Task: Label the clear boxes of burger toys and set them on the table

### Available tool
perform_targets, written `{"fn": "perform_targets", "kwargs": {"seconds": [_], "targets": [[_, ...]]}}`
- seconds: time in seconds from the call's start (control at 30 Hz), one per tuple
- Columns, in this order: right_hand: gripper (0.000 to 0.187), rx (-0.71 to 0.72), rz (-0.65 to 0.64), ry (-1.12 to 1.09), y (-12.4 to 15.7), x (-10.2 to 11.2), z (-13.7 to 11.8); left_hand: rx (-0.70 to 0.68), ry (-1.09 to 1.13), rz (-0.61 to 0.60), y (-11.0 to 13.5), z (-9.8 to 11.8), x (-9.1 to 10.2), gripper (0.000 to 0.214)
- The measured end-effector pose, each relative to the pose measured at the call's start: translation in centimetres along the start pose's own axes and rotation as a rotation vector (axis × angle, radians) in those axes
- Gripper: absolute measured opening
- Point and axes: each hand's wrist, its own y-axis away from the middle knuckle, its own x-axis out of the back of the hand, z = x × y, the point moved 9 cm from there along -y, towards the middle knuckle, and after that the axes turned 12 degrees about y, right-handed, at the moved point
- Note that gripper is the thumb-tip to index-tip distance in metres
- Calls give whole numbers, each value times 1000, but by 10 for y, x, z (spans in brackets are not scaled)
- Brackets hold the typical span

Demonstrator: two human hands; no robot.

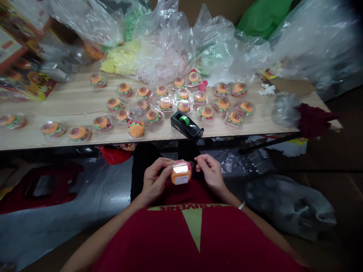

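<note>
Above my lap, my left hand (155, 176) grips a clear plastic box with a toy burger (180, 174) inside, fingers at its left side. A white label shows on the box, and its top catches a bright glare. My right hand (212, 173) is closed just right of the box, thumb and forefinger pinched together; whatever is between them is too small to make out. On the table edge in front stands a black tape dispenser (187, 127) with a green roll. Boxed toy burgers like this one, such as a boxed burger (136, 129), are spread over the tabletop.
The wooden table (68, 104) runs across the view. Clear plastic bags (167, 41) with yellow, pink and green pieces line its back. Printed cartons (31, 83) stand at left, and a dark red cloth (314, 120) lies at the right end. A red stool (48, 185) is below left.
</note>
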Motion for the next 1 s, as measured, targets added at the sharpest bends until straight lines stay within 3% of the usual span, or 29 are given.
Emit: {"fn": "perform_targets", "kwargs": {"seconds": [0.07,0.13,0.2,0.27,0.33,0.43,0.5,0.57,0.63,0.7,0.77,0.87,1.0], "targets": [[29,-215,-57,-209,-3,-6,18,-53,-125,-19,-4,4,3,12],[45,-393,-344,-393,6,-37,21,-34,-237,-145,-9,0,-4,13],[50,-449,-562,-467,17,-62,10,29,-284,-317,-12,-10,-17,13],[43,-402,-566,-446,16,-70,1,67,-292,-442,-14,-17,-26,15],[36,-316,-480,-397,8,-70,-4,54,-283,-502,-15,-19,-31,16],[41,-94,-350,-319,-3,-58,-13,-91,-273,-526,-10,-9,-33,15],[51,68,-303,-287,-2,-48,-22,-275,-282,-403,-8,11,-25,27],[58,150,-339,-271,5,-46,-28,-329,-251,-197,-12,28,-12,41],[61,165,-424,-245,16,-51,-30,-129,-155,-107,-23,25,-7,34],[63,159,-503,-185,25,-57,-31,134,-51,-205,-31,14,-20,21],[66,148,-555,-128,32,-60,-28,280,18,-308,-32,9,-31,17],[66,144,-567,-72,35,-61,-21,342,57,-338,-30,6,-34,16],[62,103,-542,-109,36,-63,-9,336,47,-291,-30,1,-34,16]]}}
